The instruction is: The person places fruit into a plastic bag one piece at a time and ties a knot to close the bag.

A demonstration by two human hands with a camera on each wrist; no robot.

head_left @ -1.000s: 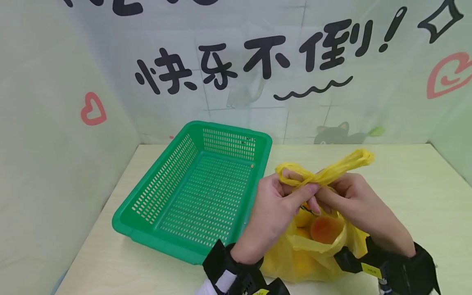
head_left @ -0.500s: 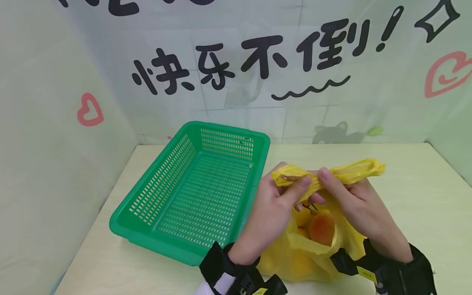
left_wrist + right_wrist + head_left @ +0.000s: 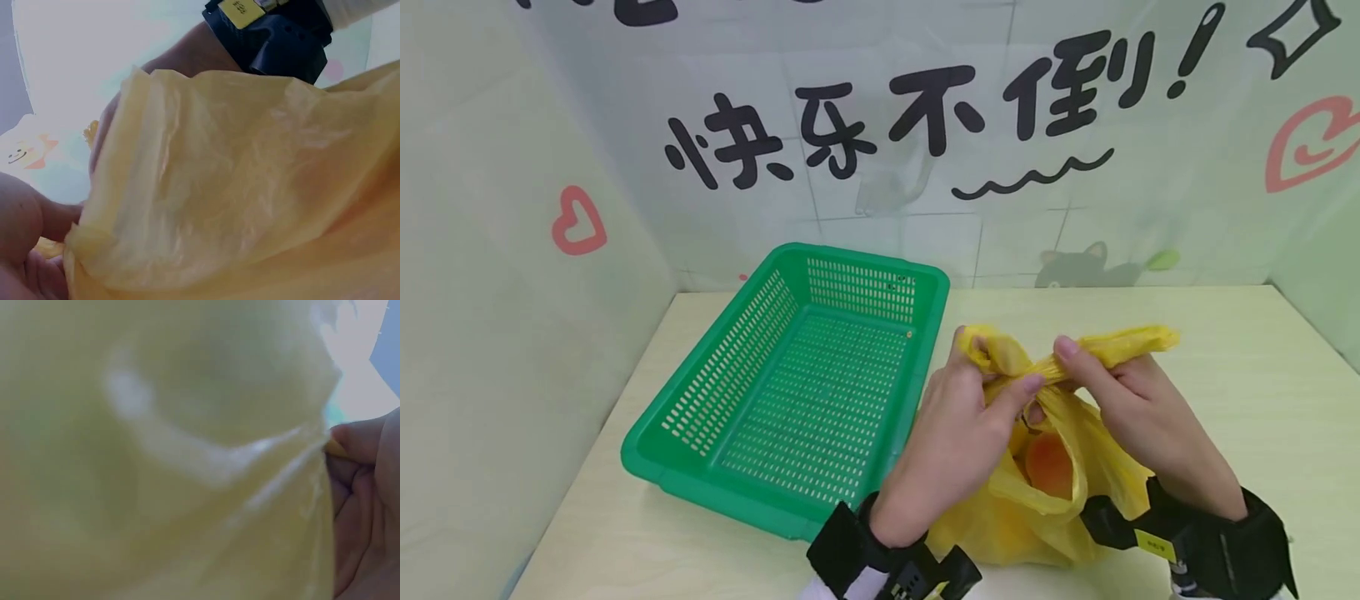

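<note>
A yellow plastic bag [image 3: 1000, 525] stands on the table at the right, its twisted handles drawn up and crossed over its mouth. Through the gap in the bag shows an orange-red round fruit [image 3: 1048, 465]. My left hand [image 3: 958, 425] pinches the crossed handles between thumb and fingers, with a loop bulging above it. Just to the right, my right hand [image 3: 1131, 408] grips the other handle, thumb on top, and its end sticks out to the right. In the left wrist view the bag's side [image 3: 219, 181] covers most of the picture; in the right wrist view the stretched film [image 3: 187, 487] does.
A green perforated plastic basket [image 3: 655, 477] sits left of the bag, its right side close to my left forearm. Pale wood tabletop [image 3: 1247, 367] extends to the right. A printed white curtain [image 3: 880, 192] hangs behind the table.
The handles, earlier spread between the hands, are now crossed and pulled tighter. The bag's mouth has narrowed, covering more of the fruit. My right thumb has come onto the handle.
</note>
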